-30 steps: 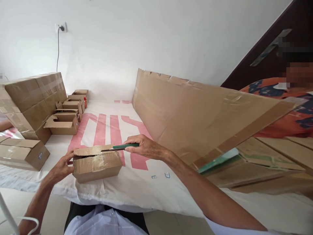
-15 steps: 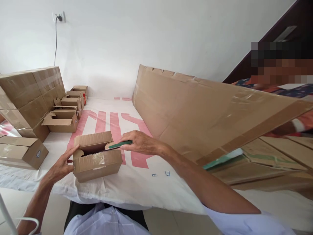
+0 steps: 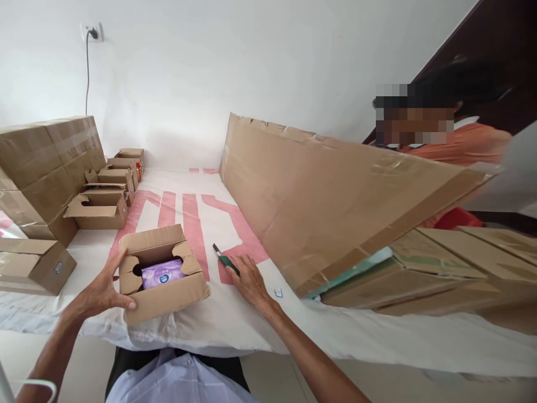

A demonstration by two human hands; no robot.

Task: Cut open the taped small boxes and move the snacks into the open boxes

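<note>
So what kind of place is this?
Probably a small packing or unpacking room: taped cartons stacked by the wall, a row of opened small boxes, and a box cutter under the right hand.

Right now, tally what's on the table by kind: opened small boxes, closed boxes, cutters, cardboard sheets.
Opened small boxes: 5, the one under the left hand and four in a row by the wall
Closed boxes: 2, a big one and a small one
Cutters: 1, by the right hand
Large cardboard sheets: 1
Total: 9
</note>
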